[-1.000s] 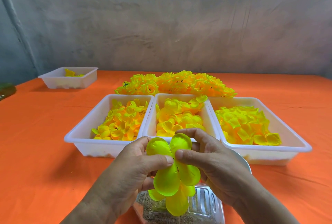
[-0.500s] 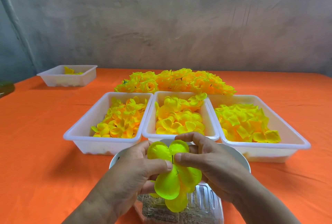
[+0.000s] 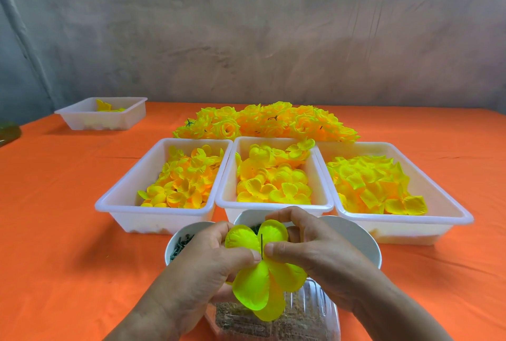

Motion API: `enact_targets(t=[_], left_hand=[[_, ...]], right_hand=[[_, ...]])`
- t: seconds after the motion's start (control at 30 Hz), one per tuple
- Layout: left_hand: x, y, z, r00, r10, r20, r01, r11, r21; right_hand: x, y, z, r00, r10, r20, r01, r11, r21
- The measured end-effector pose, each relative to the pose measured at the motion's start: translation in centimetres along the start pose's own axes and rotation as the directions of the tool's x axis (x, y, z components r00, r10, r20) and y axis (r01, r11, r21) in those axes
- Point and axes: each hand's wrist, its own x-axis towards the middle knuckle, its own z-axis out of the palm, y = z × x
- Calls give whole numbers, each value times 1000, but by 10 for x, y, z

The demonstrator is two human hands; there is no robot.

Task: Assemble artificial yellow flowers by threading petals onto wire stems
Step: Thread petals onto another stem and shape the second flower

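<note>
Both hands meet at the centre of the yellow petal piece (image 3: 262, 280). The left hand (image 3: 208, 261) and right hand (image 3: 309, 253) each pinch it between thumb and fingers, either side of the thin dark wire stem (image 3: 262, 243) poking up through its middle. To do this well, press close to the hole and slide the petals straight along the wire, so nothing tears or bends. White trays (image 3: 273, 205) of loose petals sit just beyond the hands.

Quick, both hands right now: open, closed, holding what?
Left hand: closed, pinching the yellow petal layer at its centre.
Right hand: closed, pinching the same petal layer beside the wire stem.
</note>
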Motion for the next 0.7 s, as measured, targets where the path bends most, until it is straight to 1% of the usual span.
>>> enact_targets(t=[0.2,0.33,0.5,0.7], left_hand=[[1,-5,2,999,9,-37,-6,998,57],[3,-13,2,997,-6,-79,14,995,100],[3,-15,1,993,36,-116,-10,976,219],[0,-18,1,995,-15,-103,26,994,107]], right_hand=[[3,4,0,1000,8,-9,-9,997,-78],[5,9,2,1000,8,-30,-12,990,-143],[8,14,1,999,-1,-34,-4,989,-149],[9,18,0,999,31,-32,-34,995,-95]])
